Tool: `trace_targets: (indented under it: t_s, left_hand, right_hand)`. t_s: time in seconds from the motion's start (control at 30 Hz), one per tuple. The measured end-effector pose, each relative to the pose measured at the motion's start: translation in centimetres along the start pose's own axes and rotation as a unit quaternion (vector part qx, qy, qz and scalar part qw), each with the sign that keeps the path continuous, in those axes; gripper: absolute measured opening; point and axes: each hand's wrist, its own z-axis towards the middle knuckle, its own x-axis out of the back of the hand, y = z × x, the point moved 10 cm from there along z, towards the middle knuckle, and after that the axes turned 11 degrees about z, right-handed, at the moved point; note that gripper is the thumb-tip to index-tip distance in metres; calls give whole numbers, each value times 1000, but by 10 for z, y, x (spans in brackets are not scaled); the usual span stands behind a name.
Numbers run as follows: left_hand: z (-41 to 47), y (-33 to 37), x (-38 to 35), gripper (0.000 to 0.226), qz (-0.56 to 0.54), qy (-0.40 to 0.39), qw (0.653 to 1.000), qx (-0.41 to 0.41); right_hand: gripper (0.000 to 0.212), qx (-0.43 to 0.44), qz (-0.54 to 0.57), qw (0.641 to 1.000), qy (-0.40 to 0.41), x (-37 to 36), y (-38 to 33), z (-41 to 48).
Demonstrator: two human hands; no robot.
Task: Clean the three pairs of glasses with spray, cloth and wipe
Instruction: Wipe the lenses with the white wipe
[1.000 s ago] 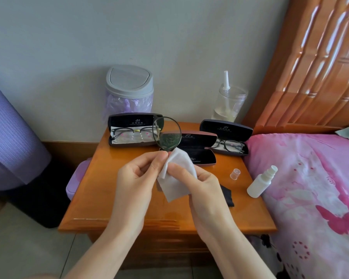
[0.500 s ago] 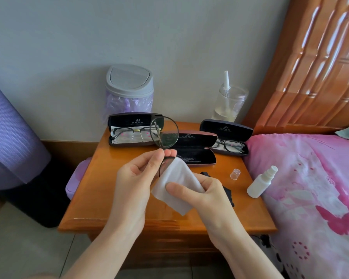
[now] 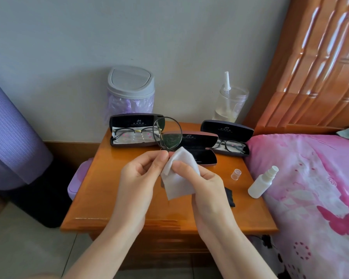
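Over the wooden nightstand [image 3: 109, 198] my left hand [image 3: 137, 178] pinches a pair of round thin-rimmed glasses [image 3: 167, 133]; one lens stands up above my fingers. My right hand [image 3: 201, 182] presses a white wipe [image 3: 177, 178] around the other lens, which is hidden. A second pair of glasses [image 3: 136, 134] lies in an open black case [image 3: 133, 121] at the back left. A third pair [image 3: 229, 146] lies in an open case [image 3: 228, 128] at the back right. An empty open case [image 3: 197, 146] sits between them. A white spray bottle [image 3: 260, 183] lies at the table's right edge, its clear cap [image 3: 236, 174] beside it. A black cloth [image 3: 229, 197] peeks out behind my right wrist.
A grey-lidded bin [image 3: 130, 87] with a purple bag and a clear jar [image 3: 230, 103] holding a nozzle stand against the wall. A bed with a pink cover [image 3: 310, 188] and a wooden headboard [image 3: 310, 67] borders the table's right side. A purple rolled mat [image 3: 10, 133] stands at the left.
My right hand has slid the wipe back up along the covered lens after dipping lower, and the glasses have tilted slightly. Everything on the table stays put.
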Motion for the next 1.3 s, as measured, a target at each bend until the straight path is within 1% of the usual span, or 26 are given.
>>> trace_targets:
  t_s: [0.1, 0.23, 0.37, 0.5, 0.7, 0.87, 1.0, 1.1, 1.2, 1.3]
  left_hand:
    - [1, -2, -1, 18, -13, -9, 1000, 8]
    - [2, -3, -1, 21, -34, -16, 999, 5]
    - [4, -6, -1, 27, -65, -5, 998, 14]
    - [6, -12, 4, 24, -77, 11, 996, 33]
    - [4, -11, 4, 25, -85, 11, 996, 39]
    - [-2, -5, -3, 22, -39, 0, 999, 17]
    - [-6, -3, -7, 18, -3, -20, 1000, 6]
    - [-8, -1, -7, 17, 28, -20, 999, -1]
    - [-8, 1, -10, 15, 22, -30, 999, -1]
    - [-7, -1, -11, 17, 7, -28, 1000, 8]
  right_hand:
    - [40, 3, 2, 1000, 1, 4, -1, 0]
    - [37, 15, 22, 1000, -6, 7, -2, -1]
    - [46, 17, 10, 1000, 4, 13, 5, 0]
    - [32, 6, -3, 1000, -24, 10, 8, -3]
    - [30, -5, -51, 996, -70, 4, 14, -8]
    - [30, -5, -65, 992, -104, -6, 14, -6]
    - [28, 6, -34, 994, -101, -9, 7, -1]
    - [36, 6, -15, 996, -82, -6, 4, 1]
    - [44, -2, 30, 997, -77, -6, 7, 0]
    - [43, 0, 45, 996, -73, -5, 7, -1]
